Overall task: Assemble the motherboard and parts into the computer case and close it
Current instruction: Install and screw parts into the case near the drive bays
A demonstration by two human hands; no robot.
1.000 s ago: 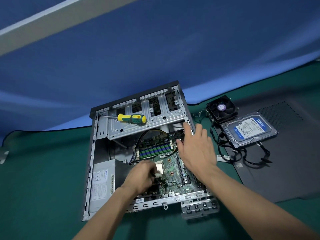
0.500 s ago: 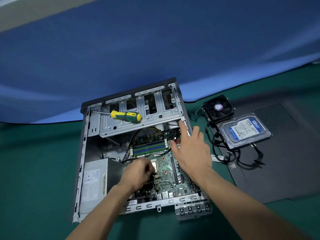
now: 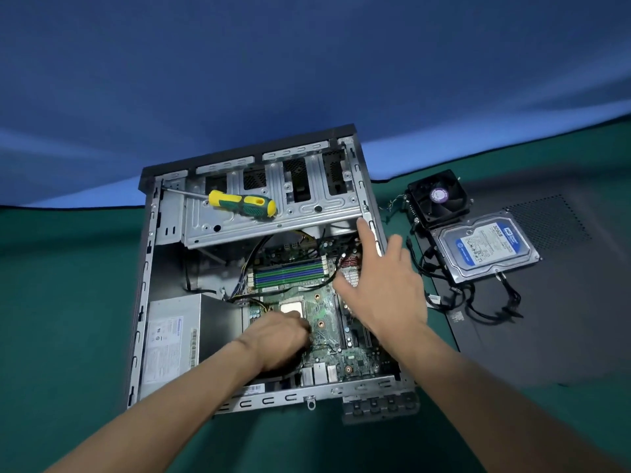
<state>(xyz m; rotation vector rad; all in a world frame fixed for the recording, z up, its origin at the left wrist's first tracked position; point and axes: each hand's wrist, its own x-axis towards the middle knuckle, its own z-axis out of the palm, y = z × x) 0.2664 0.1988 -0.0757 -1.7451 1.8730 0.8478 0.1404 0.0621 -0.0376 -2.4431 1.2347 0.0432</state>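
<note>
The open computer case [image 3: 147, 268] lies on its side on the green mat. The green motherboard [image 3: 321, 312] sits inside it, with blue and green memory slots [image 3: 290, 273] and a bare CPU socket [image 3: 291, 306]. My left hand [image 3: 280, 339] is curled over the board just below the socket, and yellow-black wires [image 3: 263, 305] run into its fingers; what it pinches is hidden. My right hand [image 3: 382, 291] hovers open above the board's right side, with its index finger reaching the case's right rail [image 3: 370, 220].
A yellow-green screwdriver [image 3: 244, 206] lies on the drive cage [image 3: 317, 213]. The power supply [image 3: 170, 346] fills the case's lower left. To the right, a cooler fan [image 3: 438, 198] and a hard drive [image 3: 485, 249] with black cables lie on the dark side panel [image 3: 546, 319].
The view shifted, so the case sits more to the left. My right hand moved a little up along the right rail. My left hand stayed curled at the socket.
</note>
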